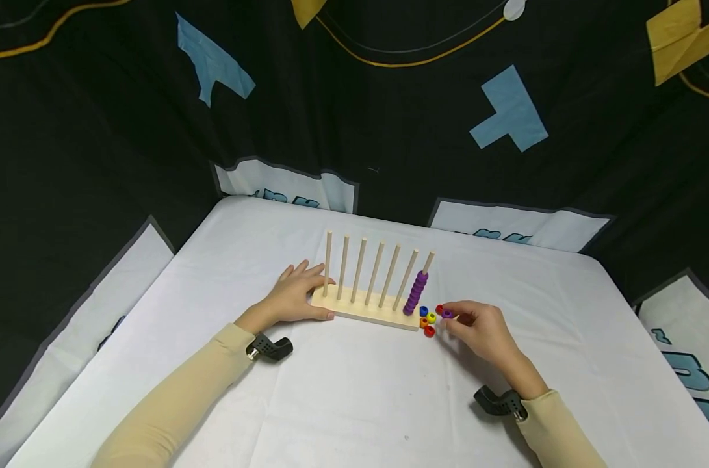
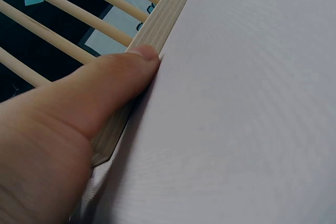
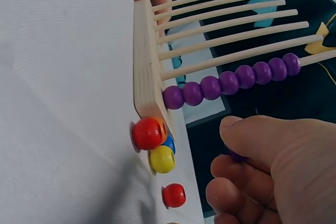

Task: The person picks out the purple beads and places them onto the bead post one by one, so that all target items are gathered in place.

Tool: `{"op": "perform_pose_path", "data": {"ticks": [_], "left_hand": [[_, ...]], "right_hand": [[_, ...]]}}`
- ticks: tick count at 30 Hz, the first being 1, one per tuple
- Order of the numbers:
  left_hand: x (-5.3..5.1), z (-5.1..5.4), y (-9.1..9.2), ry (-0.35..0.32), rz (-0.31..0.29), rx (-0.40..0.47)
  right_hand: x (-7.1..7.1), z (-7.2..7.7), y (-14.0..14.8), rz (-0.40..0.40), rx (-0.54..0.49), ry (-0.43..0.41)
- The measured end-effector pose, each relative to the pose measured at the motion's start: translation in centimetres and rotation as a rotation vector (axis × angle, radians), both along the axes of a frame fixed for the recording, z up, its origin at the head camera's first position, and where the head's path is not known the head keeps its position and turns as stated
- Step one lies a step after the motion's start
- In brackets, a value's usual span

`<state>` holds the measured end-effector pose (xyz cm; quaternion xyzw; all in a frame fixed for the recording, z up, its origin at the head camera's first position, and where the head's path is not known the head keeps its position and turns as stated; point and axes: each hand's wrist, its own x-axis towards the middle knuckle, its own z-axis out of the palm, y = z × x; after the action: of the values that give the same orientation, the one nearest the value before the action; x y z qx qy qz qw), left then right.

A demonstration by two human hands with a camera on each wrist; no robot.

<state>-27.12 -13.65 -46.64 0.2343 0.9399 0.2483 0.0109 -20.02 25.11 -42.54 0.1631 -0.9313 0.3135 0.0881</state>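
My left hand (image 1: pixel 298 294) grips the left end of a wooden bead stacker's base (image 1: pixel 368 313), its thumb (image 2: pixel 123 72) along the front edge. Several upright pegs rise from the base. Purple beads (image 1: pixel 415 292) are stacked on the rightmost peg, whose tip stays bare; the other pegs carry none. Beyond the right end, my right hand (image 1: pixel 479 328) pinches a purple bead (image 3: pixel 237 156) between thumb and fingers, which mostly hide it. Loose beads lie between that hand and the base: a yellow bead (image 3: pixel 162 159), a blue bead (image 1: pixel 424 311), an orange bead (image 1: pixel 424 322) and two red ones.
A white cloth (image 1: pixel 354 390) covers the table. Behind it hangs a black curtain (image 1: pixel 354 117) with blue and yellow patches. Each wrist wears a black camera mount, one on the left (image 1: pixel 272 348) and one on the right (image 1: pixel 497 402).
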Motion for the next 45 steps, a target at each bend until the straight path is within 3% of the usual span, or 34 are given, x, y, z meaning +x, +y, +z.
{"op": "perform_pose_path", "data": {"ticks": [21,45], "left_hand": [[0.1,0.2,-0.1,0.004,-0.006,-0.005],[0.1,0.1,0.1,0.016,-0.002,0.004]], "right_hand": [[-0.6,3.0,-0.2,-0.055,-0.005,0.059],[-1.7,6.4,-1.8,-0.079,-0.118,0.134]]}}
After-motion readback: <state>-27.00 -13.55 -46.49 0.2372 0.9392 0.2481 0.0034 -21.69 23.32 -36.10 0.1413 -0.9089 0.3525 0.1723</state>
